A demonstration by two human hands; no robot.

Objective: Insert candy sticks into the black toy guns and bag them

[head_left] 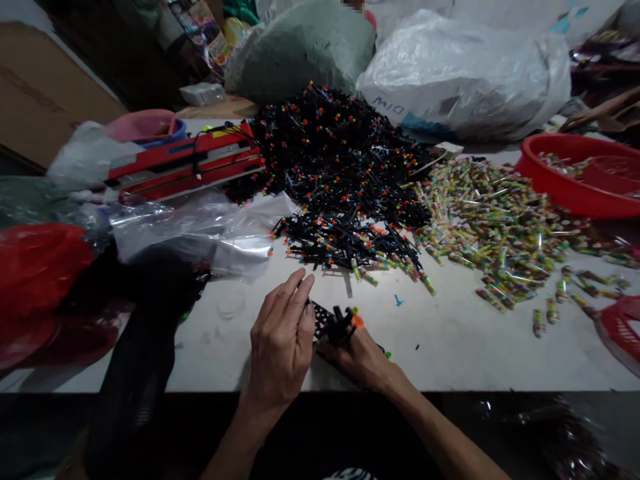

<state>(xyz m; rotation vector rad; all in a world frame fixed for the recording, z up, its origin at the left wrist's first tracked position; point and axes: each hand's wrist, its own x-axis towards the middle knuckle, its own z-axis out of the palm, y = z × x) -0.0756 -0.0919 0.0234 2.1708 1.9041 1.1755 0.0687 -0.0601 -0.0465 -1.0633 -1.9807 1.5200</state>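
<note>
My left hand (281, 327) is over the white table, its fingers close together and bent. A thin dark bit shows between thumb and forefinger; most of what they grip is hidden. Close on its right, my right hand (361, 357) is closed around black plastic pieces (340, 325) with an orange tip (357, 321). Between the hands lies a black perforated part (321, 319), partly covered by the fingers. Just beyond is a big heap of black plastic sticks (345, 167) with coloured tips.
Small candy-like tubes in printed wrap (495, 220) form a pile at right, by a red basin (560, 183) and a red basket (620, 333). Clear plastic bags (200, 230) and a red sealer-like device (190, 163) lie at left. A large stuffed bag (465, 73) stands behind.
</note>
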